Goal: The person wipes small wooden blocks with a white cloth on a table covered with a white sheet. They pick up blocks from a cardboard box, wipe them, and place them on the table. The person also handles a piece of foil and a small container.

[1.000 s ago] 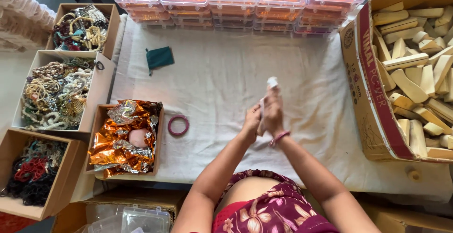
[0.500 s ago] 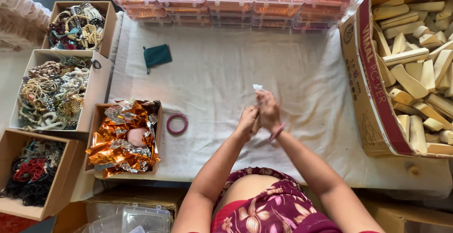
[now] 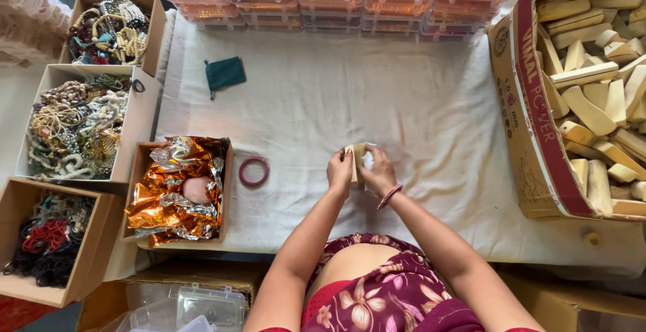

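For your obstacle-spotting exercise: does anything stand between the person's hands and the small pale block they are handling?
Nothing visible does. The left hand and right hand both grip the small pale block directly, over the white cloth.

Left hand (image 3: 340, 170) and right hand (image 3: 378, 172) pressed together, closed.

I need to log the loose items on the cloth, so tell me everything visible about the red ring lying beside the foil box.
The red ring is a plain closed hoop, dark pinkish red, smooth and apparently plastic or glass, like a bangle. It lies flat on the white cloth, which shows through its centre. It sits just right of the cardboard box of orange foil, seemingly apart from its wall, and left of the left hand. Neither hand touches it.
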